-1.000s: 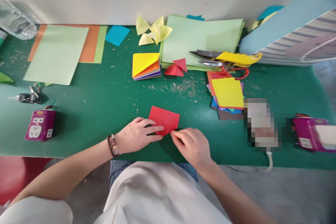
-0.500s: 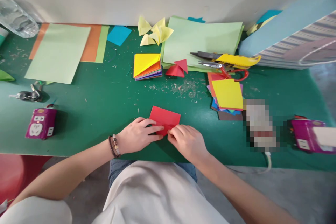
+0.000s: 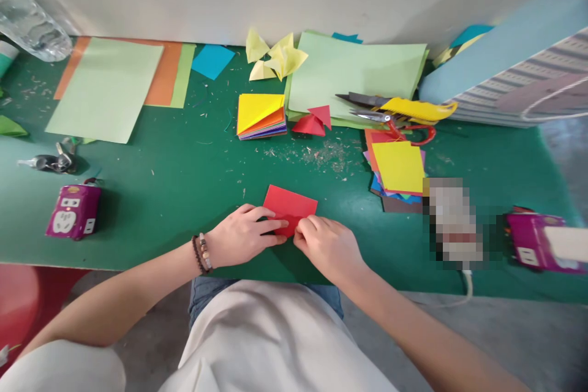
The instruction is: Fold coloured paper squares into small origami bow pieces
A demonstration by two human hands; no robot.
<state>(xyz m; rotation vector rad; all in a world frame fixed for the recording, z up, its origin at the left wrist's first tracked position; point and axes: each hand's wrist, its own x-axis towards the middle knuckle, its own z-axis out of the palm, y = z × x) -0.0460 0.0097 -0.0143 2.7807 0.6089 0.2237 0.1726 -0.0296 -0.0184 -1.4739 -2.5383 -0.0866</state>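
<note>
A folded red paper (image 3: 290,203) lies flat on the green table (image 3: 174,190) near its front edge. My left hand (image 3: 241,236) rests on the paper's left part, fingers stretched out and pressing it down. My right hand (image 3: 327,247) has its fingers curled, pinching the paper's near right edge. A beaded bracelet (image 3: 201,254) sits on my left wrist.
Behind lie a stack of coloured square papers (image 3: 261,115), folded red pieces (image 3: 313,121), yellow folded shapes (image 3: 274,56), green sheets (image 3: 356,73), scissors (image 3: 390,111), another paper pile (image 3: 397,166). Purple socket blocks (image 3: 72,211) sit left and right, keys (image 3: 50,162) far left.
My right hand has slid left along the red paper's near edge, closing up to my left hand. The left hand stays put on the paper.
</note>
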